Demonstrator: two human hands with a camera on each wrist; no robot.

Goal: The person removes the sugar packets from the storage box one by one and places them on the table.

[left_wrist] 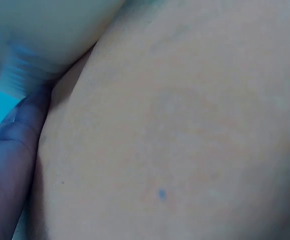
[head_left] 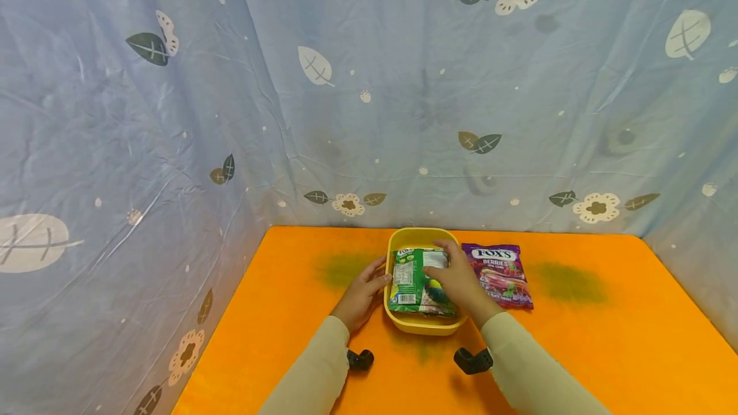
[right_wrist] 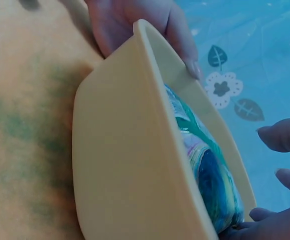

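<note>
A yellow plastic tub (head_left: pixel 423 330) stands on the orange table, holding a green Fox's candy bag (head_left: pixel 409 277) that lies flat with its barcode side up. At the tub's left side, my left hand (head_left: pixel 360 292) rests against the outer wall, thumb at the rim. My right hand (head_left: pixel 461 280) reaches over the right rim, fingers spread above the bag. In the right wrist view, the lower fingers of this right hand (right_wrist: pixel 279 220) meet the bag's near end. The left wrist view shows part of my left hand (left_wrist: pixel 10 160) beside the pale tub wall (left_wrist: pixel 50 40).
A purple Fox's Berries candy bag (head_left: pixel 501 277) lies on the table just right of the tub, partly behind my right hand. Blue leaf-patterned curtains (head_left: pixel 375 114) rise behind the table and along its sides. Black wrist mounts (head_left: pixel 474 361) stick out near both sleeves.
</note>
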